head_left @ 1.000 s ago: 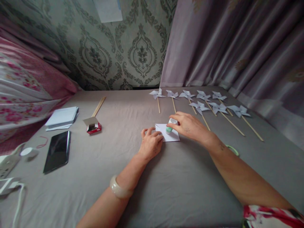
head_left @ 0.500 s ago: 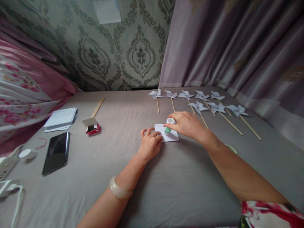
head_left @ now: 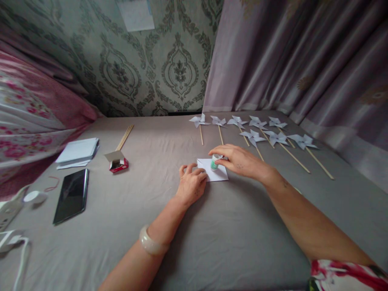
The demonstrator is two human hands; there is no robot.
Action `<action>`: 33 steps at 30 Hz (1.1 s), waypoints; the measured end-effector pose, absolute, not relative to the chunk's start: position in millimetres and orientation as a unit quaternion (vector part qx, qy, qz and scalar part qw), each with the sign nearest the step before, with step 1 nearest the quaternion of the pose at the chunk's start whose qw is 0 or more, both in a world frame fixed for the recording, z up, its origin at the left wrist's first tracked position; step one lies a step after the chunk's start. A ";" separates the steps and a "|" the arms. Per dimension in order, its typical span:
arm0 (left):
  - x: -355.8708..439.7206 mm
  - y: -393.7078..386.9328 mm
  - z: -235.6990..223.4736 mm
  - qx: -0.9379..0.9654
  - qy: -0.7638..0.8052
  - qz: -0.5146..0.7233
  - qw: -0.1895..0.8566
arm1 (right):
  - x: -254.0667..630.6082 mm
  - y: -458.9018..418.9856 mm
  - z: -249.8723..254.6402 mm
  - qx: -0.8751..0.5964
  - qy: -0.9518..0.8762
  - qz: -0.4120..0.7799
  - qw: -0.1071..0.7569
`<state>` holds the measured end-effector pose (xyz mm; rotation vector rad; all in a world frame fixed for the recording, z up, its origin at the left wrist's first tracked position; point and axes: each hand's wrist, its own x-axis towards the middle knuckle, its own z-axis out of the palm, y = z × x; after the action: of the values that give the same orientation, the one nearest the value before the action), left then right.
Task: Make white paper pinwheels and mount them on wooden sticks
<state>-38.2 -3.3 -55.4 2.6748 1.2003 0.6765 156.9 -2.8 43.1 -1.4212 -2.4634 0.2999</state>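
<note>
A square of white paper [head_left: 220, 174] lies on the grey cloth, with a crease or slit line near its upper left corner. Bent fingers of my left hand [head_left: 192, 182] press down on the paper's left edge and hold it against the cloth. Between the thumb and fingers of my right hand [head_left: 235, 159] is a short white and green glue stick [head_left: 214, 163], upright with its lower end at the paper. The palm side of both hands is hidden.
Several white paper pinwheels [head_left: 253, 137] on wooden sticks lie at the back right. To the left are wooden sticks [head_left: 125, 137], an open red box [head_left: 119, 164], a stack of white paper [head_left: 78, 150], a phone [head_left: 72, 196], a red string [head_left: 53, 184] and a power strip [head_left: 11, 211].
My right hand has shifted the glue stick slightly over the paper, and its fingers now reach farther over the top. My left hand stays in place on the paper.
</note>
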 end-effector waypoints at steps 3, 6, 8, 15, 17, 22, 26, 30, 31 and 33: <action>-38.1 -3.6 -54.5 0.887 0.397 0.225 0.067 | 157.4 -1.5 43.2 -0.503 -0.843 0.116 0.151; -38.7 -3.6 -54.0 0.888 0.397 0.223 0.068 | 152.6 -1.7 42.9 -0.573 -0.800 0.089 0.153; -39.2 -3.5 -54.1 0.888 0.395 0.225 0.067 | 148.2 -2.2 41.8 -0.611 -0.775 0.066 0.150; -39.2 -3.1 -54.7 0.888 0.396 0.224 0.066 | 144.2 -4.7 37.8 -0.588 -0.789 0.056 0.168; -38.9 -3.2 -54.7 0.888 0.396 0.223 0.067 | 148.6 -4.3 38.3 -0.551 -0.814 0.081 0.167; -39.1 -3.5 -55.1 0.887 0.398 0.225 0.069 | 157.2 -1.3 41.5 -0.540 -0.823 0.107 0.141; -39.2 -3.3 -55.0 0.886 0.397 0.227 0.074 | 150.8 -2.2 44.7 -0.603 -0.791 0.047 0.089; -38.9 -3.2 -54.3 0.885 0.398 0.227 0.078 | 139.2 -4.7 47.5 -0.633 -0.773 -0.014 0.039; -38.8 -3.3 -54.1 0.885 0.398 0.227 0.077 | 137.7 -5.1 48.5 -0.634 -0.773 -0.020 0.032; -38.9 -3.4 -54.0 0.886 0.397 0.225 0.075 | 137.8 -5.5 50.9 -0.609 -0.792 -0.012 0.029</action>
<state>-38.9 -3.4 -54.0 2.6590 1.1924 0.6765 137.8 -5.5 50.9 -1.8793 -2.4452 -0.0368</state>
